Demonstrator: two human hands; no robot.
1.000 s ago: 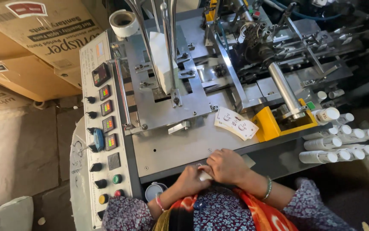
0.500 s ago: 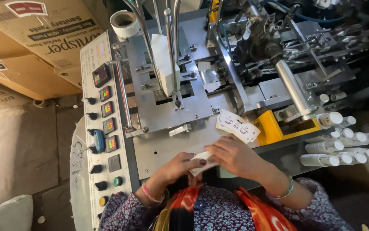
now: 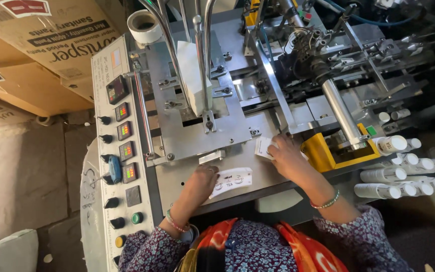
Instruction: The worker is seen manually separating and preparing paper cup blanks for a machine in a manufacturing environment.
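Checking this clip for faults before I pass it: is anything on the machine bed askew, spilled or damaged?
Nothing stands out. The left hand holds a fanned stack of white printed paper blanks flat on the steel machine bed. The right hand rests on another white blank beside the yellow tray. No spill or damage shows.

Cardboard boxes (image 3: 41, 45), tape roll (image 3: 145, 25), control panel (image 3: 121, 146), white tubes (image 3: 404, 174) beside the machine (image 3: 278, 75)

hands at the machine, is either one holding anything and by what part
The left hand holds a stack of white printed paper blanks by its left end. The right hand rests on another white stack on the metal plate; a closed grip cannot be told.
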